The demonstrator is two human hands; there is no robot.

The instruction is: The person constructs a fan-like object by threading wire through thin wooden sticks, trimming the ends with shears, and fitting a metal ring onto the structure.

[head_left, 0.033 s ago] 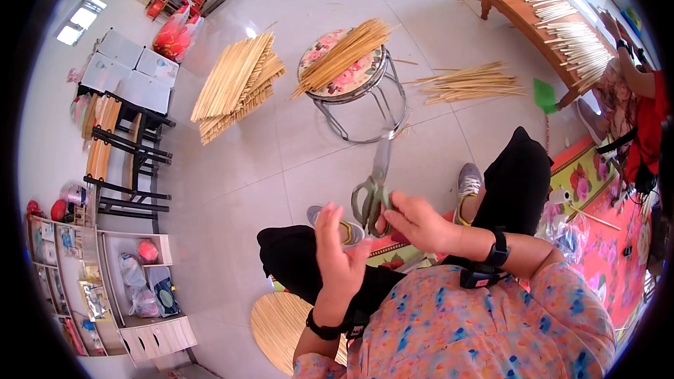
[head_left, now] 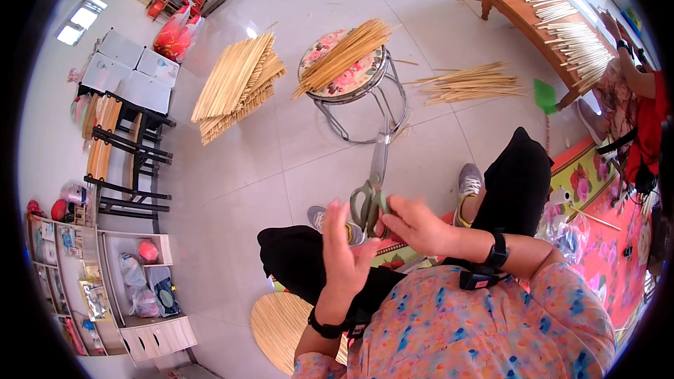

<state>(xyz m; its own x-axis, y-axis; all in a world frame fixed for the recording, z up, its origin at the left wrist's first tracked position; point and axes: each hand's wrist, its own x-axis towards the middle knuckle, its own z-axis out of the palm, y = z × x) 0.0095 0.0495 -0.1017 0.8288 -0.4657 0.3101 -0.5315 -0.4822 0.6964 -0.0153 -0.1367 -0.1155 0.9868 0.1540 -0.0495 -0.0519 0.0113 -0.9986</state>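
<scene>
I sit with my knees up, in black trousers and a flowered top. Large scissors (head_left: 373,186) with green handles point away from me, their long blades closed and reaching toward the stool. My right hand (head_left: 415,224) grips the handles from the right. My left hand (head_left: 342,242) stands upright beside the handles, palm facing right, fingers straight, holding nothing. Whether it touches the handles I cannot tell. Both wrists wear black bands.
A floral-topped metal stool (head_left: 330,78) carries a bundle of bamboo sticks (head_left: 347,50). More stick piles lie on the floor (head_left: 235,84) (head_left: 467,84). A wooden bench (head_left: 519,1) with sticks and another person (head_left: 635,98) are at right. Black rack (head_left: 126,161), shelf (head_left: 105,288), round woven mat (head_left: 281,323).
</scene>
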